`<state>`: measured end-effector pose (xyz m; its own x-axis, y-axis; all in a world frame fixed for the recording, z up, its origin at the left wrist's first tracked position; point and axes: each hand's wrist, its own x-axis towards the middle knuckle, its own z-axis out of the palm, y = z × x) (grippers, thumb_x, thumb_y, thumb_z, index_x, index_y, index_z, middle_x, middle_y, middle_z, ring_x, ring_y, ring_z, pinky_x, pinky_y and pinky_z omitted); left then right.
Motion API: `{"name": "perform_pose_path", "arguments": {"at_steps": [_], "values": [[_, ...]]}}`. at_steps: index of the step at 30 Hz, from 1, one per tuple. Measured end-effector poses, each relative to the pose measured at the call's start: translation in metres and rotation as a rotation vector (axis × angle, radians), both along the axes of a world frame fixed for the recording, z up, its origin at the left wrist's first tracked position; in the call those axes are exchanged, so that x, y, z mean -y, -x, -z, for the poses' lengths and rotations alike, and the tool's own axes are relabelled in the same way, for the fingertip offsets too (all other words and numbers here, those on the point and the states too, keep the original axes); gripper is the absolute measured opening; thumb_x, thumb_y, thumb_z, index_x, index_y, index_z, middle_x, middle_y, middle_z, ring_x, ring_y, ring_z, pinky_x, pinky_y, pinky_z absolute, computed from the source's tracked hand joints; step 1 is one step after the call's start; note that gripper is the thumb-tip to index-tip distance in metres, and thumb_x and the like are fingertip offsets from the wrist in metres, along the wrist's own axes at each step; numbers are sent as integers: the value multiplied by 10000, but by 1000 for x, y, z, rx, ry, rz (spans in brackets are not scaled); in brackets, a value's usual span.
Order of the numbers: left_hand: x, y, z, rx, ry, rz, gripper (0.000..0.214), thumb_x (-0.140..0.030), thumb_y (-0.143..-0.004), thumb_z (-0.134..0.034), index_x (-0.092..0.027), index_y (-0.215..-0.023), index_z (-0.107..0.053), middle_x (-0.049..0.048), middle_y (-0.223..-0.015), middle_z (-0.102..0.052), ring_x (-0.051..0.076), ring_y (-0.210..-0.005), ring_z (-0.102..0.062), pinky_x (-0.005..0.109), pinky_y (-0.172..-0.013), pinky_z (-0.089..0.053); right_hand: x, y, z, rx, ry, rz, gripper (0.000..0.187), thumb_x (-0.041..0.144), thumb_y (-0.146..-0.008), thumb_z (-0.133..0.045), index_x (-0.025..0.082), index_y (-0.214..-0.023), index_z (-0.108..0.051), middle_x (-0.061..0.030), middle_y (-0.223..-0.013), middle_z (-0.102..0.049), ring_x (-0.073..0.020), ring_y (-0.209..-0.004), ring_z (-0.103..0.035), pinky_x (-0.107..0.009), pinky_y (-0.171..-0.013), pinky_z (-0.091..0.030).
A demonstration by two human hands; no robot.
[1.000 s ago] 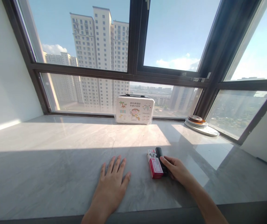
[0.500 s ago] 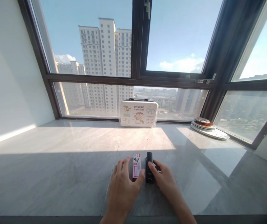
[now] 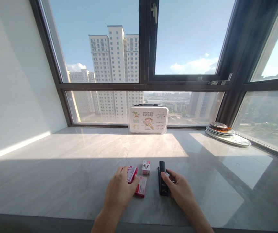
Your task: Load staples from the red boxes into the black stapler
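Left hand (image 3: 119, 191) curled, fingers pinching a red box (image 3: 131, 173), lifted at its far end. Second red box (image 3: 141, 186) lies flat just right of it, and a small white box (image 3: 146, 167) stands just beyond. Right hand (image 3: 181, 191) half-open against the black stapler (image 3: 162, 178), index finger on top; can't tell if it grips. All sit near the front edge of the stone sill (image 3: 56, 181), centre. Wide bare sill to the left up to the wall (image 3: 19, 81). Tin case (image 3: 148, 119) far at the glass, well apart. Stack of plates (image 3: 226, 134) far right.
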<state>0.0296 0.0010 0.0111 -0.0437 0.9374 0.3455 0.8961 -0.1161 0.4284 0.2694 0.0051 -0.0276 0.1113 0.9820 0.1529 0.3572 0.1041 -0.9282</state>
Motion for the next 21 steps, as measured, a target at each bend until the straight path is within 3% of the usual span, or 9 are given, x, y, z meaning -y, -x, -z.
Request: {"name": "perform_pose_path", "arguments": {"at_steps": [6,10,14,18,21], "values": [[-41,33,0,-127,-24,-59,234,-415,-940,-544,-213,-950,-662,76,-979,-664,252,-856,-644,309,-694,-419,1,1,0,-35,18,-15,631,625,-914,-559,137,-1297,-671,28,-614,-518,-121,-474,-458,-243,-439,-340],[-48,36,6,-134,-60,-49,249,-408,-962,-530,-217,-1030,-674,78,-1014,-641,258,-912,-642,300,-688,-428,1,3,0,-73,38,-27,661,634,-905,-563,130,-1322,-654,30,-598,-520,-117,-457,-437,-240,-423,-321],[-34,47,7,-108,-123,-93,284,-372,-1004,-466,-224,-1203,-604,75,-1119,-605,243,-962,-635,310,-753,-461,2,3,-1,-91,40,-23,654,642,-889,-581,145,-1306,-663,33,-609,-517,-117,-457,-445,-238,-424,-332],[-5,70,15,-71,-180,-127,236,-388,-993,-475,-236,-1143,-577,61,-1128,-596,237,-950,-636,325,-802,-482,3,3,-1,-84,54,-21,649,644,-883,-587,144,-1288,-672,39,-590,-503,-121,-449,-443,-242,-423,-331],[13,89,28,-116,-92,-124,217,-407,-975,-491,-241,-1084,-577,55,-1075,-617,260,-958,-635,363,-834,-478,3,3,-1,-64,65,-20,653,636,-889,-586,144,-1312,-658,43,-581,-495,-120,-453,-439,-242,-430,-333]]}}
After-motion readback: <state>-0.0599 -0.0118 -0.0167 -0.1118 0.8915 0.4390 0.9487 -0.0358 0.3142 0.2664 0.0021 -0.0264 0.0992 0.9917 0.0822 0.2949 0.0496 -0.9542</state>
